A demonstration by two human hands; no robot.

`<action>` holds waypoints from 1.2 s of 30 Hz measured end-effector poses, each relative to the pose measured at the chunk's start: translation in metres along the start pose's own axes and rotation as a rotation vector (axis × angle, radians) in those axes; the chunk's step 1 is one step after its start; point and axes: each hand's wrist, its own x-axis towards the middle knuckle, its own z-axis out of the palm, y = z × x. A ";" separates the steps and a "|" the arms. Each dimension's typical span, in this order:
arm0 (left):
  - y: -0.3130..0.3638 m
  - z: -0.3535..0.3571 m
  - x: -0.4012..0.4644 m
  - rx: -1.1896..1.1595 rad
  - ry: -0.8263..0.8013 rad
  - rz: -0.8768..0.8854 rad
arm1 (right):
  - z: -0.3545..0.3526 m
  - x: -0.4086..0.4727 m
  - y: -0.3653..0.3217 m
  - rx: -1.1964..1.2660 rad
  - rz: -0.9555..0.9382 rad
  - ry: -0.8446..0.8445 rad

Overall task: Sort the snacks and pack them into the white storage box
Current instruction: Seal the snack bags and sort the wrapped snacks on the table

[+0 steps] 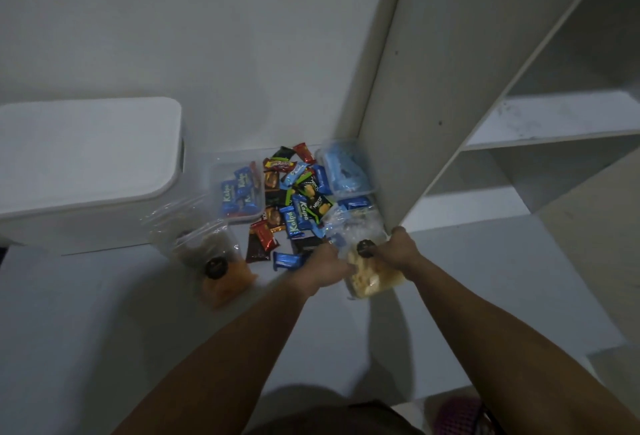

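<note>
- A clear plastic bag of pale yellow crackers with a round black label (372, 273) is being held from both sides, low over the white floor (104, 330) at the foot of a white shelving unit (433, 105).
- The left hand (327, 266) is being pressed against the bag's left side, with its fingers curled around the plastic.
- The right hand (401, 249) is being kept on the bag's upper right edge, its fingers gripping there.
- A white lidded storage box with rounded corners (86, 164) is being kept closed at the left, well apart from the hands.
- A loose heap of small wrapped snacks in blue, black, red and brown (294, 202) is lying on the floor between the box and the shelving unit.
- A clear rectangular plastic tray (239, 192) just left of the heap is holding blue packets.
- A second clear tub with light blue contents (348, 167) is sitting against the shelving unit.
- A second clear bag, with orange snacks and a black label (216, 266), is lying left of the hands, near the box.
</note>
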 end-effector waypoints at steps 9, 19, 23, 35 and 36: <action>0.011 -0.003 -0.004 -0.474 0.071 -0.104 | -0.024 -0.005 0.003 0.409 -0.068 -0.291; 0.029 -0.021 -0.026 -0.396 0.638 0.064 | -0.020 -0.027 -0.011 0.381 -0.523 -0.108; 0.041 -0.029 -0.034 -0.547 0.542 0.000 | -0.009 -0.035 -0.015 0.344 -0.638 -0.003; 0.048 -0.030 -0.038 -0.683 0.370 -0.032 | 0.006 -0.043 -0.002 0.401 -0.752 0.097; 0.048 -0.031 -0.039 -0.681 0.354 -0.036 | 0.006 -0.042 -0.001 0.374 -0.747 0.087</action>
